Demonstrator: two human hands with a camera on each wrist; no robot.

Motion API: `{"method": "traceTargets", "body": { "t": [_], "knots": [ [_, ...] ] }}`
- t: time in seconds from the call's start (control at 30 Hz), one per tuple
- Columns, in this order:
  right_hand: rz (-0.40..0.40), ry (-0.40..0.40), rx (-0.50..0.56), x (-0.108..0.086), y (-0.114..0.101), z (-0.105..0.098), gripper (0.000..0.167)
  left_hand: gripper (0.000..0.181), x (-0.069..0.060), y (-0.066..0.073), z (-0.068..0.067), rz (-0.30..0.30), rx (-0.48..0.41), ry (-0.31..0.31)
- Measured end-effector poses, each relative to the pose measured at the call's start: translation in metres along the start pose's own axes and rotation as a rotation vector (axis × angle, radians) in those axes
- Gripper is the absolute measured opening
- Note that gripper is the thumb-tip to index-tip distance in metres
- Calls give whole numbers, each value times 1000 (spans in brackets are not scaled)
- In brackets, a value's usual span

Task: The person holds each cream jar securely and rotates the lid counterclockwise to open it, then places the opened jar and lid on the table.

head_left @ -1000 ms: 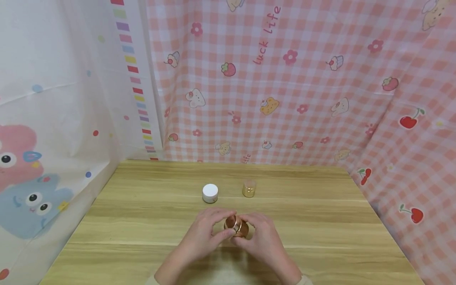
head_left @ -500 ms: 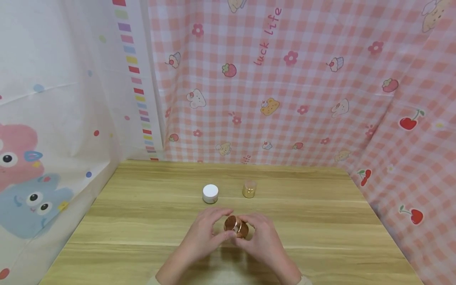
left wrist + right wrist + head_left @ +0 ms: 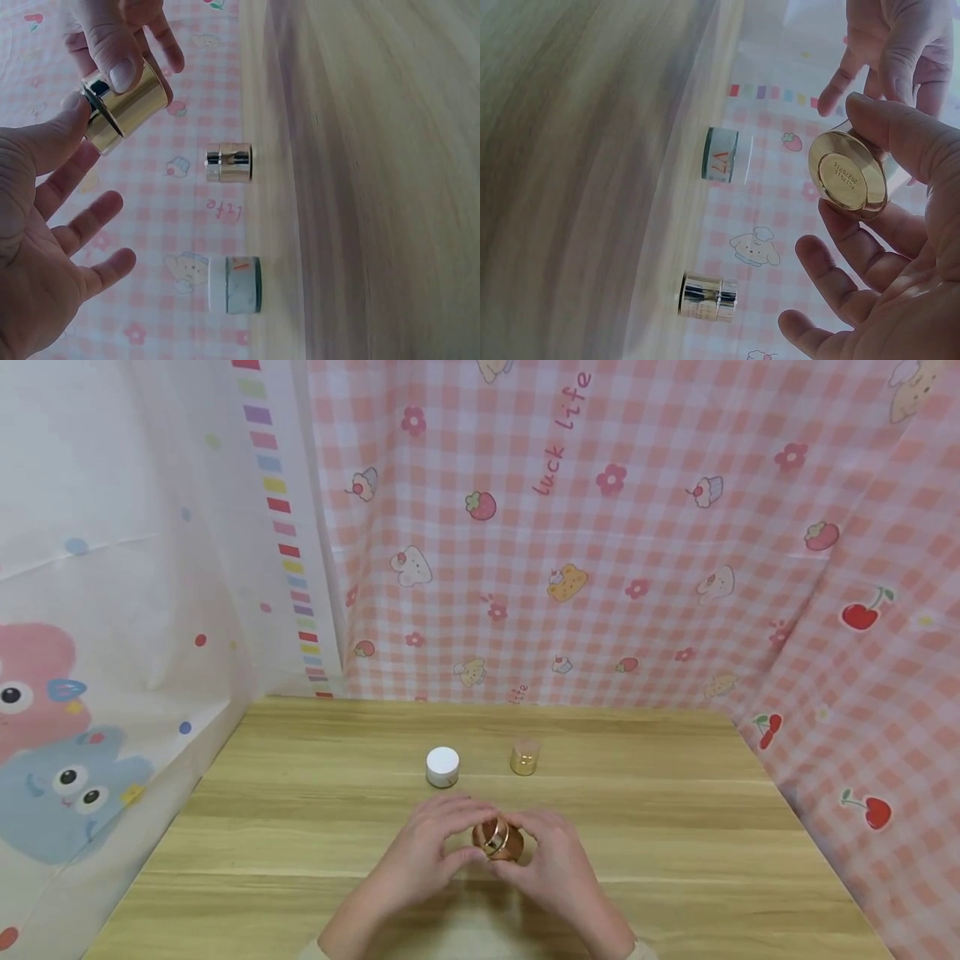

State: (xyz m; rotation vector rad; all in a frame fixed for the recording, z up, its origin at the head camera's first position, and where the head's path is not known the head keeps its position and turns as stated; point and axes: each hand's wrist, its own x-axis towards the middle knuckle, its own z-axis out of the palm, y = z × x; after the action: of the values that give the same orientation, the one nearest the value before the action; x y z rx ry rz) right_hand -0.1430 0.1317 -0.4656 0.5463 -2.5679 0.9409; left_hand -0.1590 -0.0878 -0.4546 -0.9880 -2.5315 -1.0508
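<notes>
Above the wooden table (image 3: 262,831), the left hand (image 3: 429,843) and right hand (image 3: 553,856) held a tilted gold jar (image 3: 144,105) between them.
Each pinched with thumb and finger, the other fingers spread loosely: the left at the far end, the right nearer the base. Beyond stood the white-lidded jar (image 3: 442,767) and the smaller gold pot (image 3: 524,760). Good handling, one would judge, called for both grips in line, firm on that slick surface, clear of the narrow seam (image 3: 103,112); whether it was loose could not be told.

Gold, cylindrical cosmetic jar (image 3: 498,839), glossy, lidded, its base (image 3: 847,180) imprinted. Head view: raised above the table (image 3: 300,827) at six o'clock, tilted, lid (image 3: 487,832) toward ten o'clock.
</notes>
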Motion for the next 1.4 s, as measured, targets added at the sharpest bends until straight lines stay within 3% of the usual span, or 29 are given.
{"method": "traceTargets", "body": {
  "t": [0.73,1.4],
  "knots": [
    [73,-11,36,1,-5,0,50,49,0,4,-3,-58,-35,-8],
    [119,-32,39,1,-8,0,46,45,-1,3,2,-65,-33,47]
  ]
}}
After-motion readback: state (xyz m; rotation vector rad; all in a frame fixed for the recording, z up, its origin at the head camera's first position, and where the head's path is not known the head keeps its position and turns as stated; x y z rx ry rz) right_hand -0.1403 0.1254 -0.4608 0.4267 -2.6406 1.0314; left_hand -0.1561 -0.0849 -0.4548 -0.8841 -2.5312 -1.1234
